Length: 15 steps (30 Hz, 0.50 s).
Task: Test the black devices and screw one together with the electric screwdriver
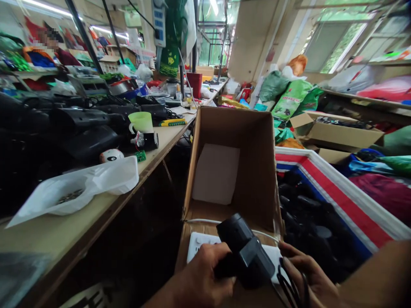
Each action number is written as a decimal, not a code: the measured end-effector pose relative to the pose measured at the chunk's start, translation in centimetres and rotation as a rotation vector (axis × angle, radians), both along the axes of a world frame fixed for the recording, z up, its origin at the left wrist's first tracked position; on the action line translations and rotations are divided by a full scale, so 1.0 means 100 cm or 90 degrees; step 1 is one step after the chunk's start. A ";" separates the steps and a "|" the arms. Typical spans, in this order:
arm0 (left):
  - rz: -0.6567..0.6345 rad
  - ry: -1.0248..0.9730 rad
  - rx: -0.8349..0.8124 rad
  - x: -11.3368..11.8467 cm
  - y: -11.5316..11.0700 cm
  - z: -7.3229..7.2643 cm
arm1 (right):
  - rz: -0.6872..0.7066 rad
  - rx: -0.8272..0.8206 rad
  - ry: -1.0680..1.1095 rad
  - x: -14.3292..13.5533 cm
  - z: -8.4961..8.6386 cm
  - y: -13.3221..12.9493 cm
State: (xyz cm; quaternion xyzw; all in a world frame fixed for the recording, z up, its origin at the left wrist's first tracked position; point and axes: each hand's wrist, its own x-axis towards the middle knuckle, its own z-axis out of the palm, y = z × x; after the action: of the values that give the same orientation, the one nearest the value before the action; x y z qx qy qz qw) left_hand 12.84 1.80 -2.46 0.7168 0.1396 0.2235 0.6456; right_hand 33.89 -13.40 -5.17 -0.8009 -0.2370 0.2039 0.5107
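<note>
My left hand (205, 273) is closed around a black plastic device (247, 252) with a short cylindrical head, tilted up to the left. A black cord (287, 284) hangs in loops beside it, and the fingers of my right hand (310, 273) are closed on those loops. Underneath the device lies a white power strip (193, 244), partly covered by my left hand. Just beyond it stands an open cardboard box (236, 122) with a pale sheet (216, 173) inside. A white cable (204, 220) crosses the box's near edge.
On the workbench (157, 160) at left are a white plastic tray (117, 174) with small metal pieces, a green cup (141, 122), a utility knife (173, 122) and black housings (77, 122). A striped bag (345, 184) of black parts stands right. A person (48, 38) is far left.
</note>
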 end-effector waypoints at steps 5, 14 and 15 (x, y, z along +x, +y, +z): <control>-0.088 -0.003 0.215 0.004 -0.002 0.012 | 0.186 0.019 0.142 -0.013 -0.009 -0.016; -0.169 0.041 0.704 0.009 -0.020 0.025 | 0.141 0.012 -0.069 -0.010 -0.053 -0.040; -0.164 0.038 0.719 0.009 -0.021 0.026 | 0.145 0.009 -0.071 -0.008 -0.052 -0.042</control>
State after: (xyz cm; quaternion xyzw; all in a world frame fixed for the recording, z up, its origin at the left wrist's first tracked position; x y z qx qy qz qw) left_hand 13.71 -0.31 0.17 0.9673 -0.0717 0.1629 0.1809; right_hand 33.04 -17.62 -10.36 -0.7753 -0.3563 0.2140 0.4756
